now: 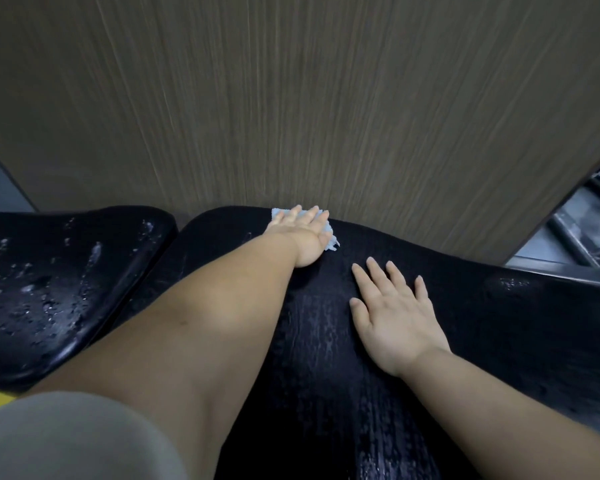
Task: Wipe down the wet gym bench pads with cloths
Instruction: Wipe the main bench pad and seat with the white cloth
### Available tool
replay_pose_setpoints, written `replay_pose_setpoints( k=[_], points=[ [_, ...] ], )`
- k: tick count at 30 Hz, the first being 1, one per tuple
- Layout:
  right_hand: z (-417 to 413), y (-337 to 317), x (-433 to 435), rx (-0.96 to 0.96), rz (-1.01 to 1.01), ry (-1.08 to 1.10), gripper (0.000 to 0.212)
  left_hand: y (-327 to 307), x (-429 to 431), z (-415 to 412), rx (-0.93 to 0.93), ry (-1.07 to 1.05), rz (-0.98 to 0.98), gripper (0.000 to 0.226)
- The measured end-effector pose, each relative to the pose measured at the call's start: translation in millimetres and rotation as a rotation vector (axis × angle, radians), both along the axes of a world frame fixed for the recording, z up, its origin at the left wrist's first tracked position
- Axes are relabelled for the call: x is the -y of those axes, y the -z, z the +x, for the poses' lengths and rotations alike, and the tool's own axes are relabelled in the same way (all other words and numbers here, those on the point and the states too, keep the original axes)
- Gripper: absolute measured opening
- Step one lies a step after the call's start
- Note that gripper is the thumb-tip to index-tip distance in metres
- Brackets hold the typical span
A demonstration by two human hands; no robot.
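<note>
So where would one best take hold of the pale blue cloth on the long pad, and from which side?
By the ragged edge of the cloth that sticks out right of the left hand. That hand lies flat over its middle and the wood panel stands close behind, so I would come from the right, low over the pad, and pinch.

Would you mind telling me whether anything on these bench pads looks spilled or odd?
Water beads and small puddles cover the smaller pad at left. The left hand presses the cloth flat on the long pad, which shows only wet streaks beside the right hand.
</note>
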State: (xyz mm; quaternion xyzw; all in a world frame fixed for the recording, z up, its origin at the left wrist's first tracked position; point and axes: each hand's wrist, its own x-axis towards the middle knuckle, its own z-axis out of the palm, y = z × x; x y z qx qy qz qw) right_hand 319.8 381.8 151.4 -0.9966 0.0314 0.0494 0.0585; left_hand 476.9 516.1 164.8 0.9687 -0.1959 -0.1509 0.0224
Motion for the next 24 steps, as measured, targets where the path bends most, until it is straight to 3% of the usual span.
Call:
replay_pose_setpoints(
  k=[7,24],
  points=[
    [1.5,1.9,-1.4,0.018,-0.007,0.011,0.056,-4.2,-13.2,-36.9,-0.025,0.019,-0.030,0.056],
    [-9.6,-5.9,-12.4,-0.054,0.014,0.083,0.056,-2.9,-102.7,-242.2,-0.086,0.170,-0.058,0.058]
  ],
)
